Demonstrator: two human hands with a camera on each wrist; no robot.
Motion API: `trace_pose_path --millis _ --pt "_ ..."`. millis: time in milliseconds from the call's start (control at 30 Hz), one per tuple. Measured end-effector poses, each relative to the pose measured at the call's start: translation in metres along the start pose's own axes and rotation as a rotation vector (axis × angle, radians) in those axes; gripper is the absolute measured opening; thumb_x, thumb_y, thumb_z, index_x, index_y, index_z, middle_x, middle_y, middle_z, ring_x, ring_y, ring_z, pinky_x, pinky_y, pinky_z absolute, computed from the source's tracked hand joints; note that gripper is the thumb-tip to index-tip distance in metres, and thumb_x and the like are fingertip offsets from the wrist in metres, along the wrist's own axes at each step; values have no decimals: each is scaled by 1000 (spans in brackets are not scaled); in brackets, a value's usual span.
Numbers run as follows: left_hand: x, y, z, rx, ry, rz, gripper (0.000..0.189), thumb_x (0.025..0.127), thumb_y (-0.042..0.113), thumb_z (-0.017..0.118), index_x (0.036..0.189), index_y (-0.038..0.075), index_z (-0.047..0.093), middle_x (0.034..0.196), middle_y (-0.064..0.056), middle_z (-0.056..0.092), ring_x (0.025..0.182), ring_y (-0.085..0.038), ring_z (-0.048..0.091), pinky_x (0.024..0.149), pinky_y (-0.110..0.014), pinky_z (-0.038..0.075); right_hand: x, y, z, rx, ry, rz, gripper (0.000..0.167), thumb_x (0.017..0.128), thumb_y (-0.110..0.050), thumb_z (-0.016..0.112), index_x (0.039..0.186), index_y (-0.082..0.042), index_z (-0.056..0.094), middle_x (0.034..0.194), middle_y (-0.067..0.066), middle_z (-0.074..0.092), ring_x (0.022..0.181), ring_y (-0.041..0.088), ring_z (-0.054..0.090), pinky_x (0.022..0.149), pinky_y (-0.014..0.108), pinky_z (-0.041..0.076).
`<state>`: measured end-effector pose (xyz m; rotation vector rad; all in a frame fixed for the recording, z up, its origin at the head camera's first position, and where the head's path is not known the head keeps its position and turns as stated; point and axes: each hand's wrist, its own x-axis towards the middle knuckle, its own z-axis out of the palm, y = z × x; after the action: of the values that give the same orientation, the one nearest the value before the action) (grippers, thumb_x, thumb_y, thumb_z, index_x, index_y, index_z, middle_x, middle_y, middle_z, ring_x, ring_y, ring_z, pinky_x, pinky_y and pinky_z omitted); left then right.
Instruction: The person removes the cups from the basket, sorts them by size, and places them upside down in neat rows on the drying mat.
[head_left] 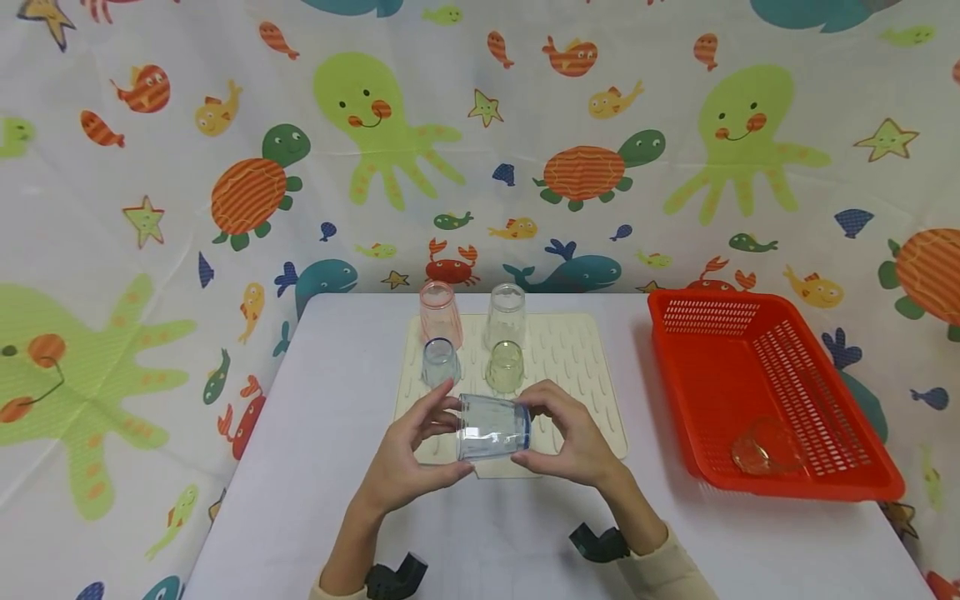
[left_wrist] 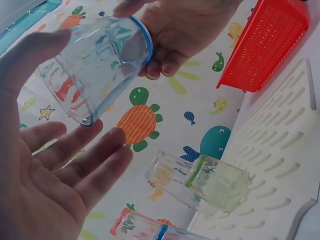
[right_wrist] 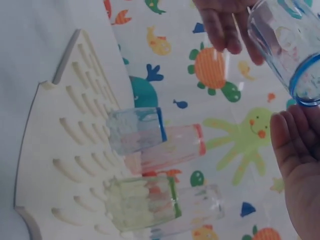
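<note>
A clear blue-tinted drinking glass [head_left: 491, 427] with a blue rim lies sideways in the air between both hands, its rim toward the right. My left hand [head_left: 416, 450] holds the base end, thumb on one side and fingertips on the other. At the rim end, the thumb and fingers of my right hand [head_left: 566, 437] grip the glass. Behind it on a cream draining mat [head_left: 581, 375] stand a small blue-rimmed glass [head_left: 441, 363], a small green-tinted glass [head_left: 506, 368], a tall pink-tinted glass [head_left: 439, 315] and a tall clear glass [head_left: 507, 313].
To the right, a red plastic basket [head_left: 675, 400] with slotted walls holds an amber-tinted glass [head_left: 767, 447] lying on its side. A white cloth [head_left: 330, 375] covers the table. Behind the table hangs a curtain [head_left: 480, 75] printed with sea animals.
</note>
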<state>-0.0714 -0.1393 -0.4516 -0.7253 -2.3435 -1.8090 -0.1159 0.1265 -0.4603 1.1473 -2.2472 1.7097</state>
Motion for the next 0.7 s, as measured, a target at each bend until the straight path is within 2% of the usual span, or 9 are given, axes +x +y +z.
trace_pose_path --millis 167,300,467,700 --pt "-4 -2 3 70 -28 -96 95 76 22 88 155 23 36 131 -7 65 107 -17 68 95 -33 61 4 -2 2 64 20 -48 56 74 -6 83 125 -7 59 113 7 61 97 14 58 85 25 60" --pt "-7 -4 7 108 -39 -159 90 76 30 88 152 27 40 134 -4 64 108 -21 68 92 -30 60 8 -3 7 111 36 -89 56 74 -4 81 125 -3 58 112 11 59 96 16 56 85 24 58" --pt "-8 -6 10 122 -29 -157 82 75 32 89 146 23 48 129 -4 68 105 -26 69 87 -31 60 13 -4 14 182 56 -93 55 72 2 78 123 1 57 108 16 57 95 19 54 86 22 57" --pt "-11 -12 13 141 40 -106 78 75 29 89 143 23 51 124 -8 71 102 -16 68 84 -29 59 17 -7 23 253 72 -17 55 76 8 75 128 3 56 113 20 57 102 16 57 92 21 57"
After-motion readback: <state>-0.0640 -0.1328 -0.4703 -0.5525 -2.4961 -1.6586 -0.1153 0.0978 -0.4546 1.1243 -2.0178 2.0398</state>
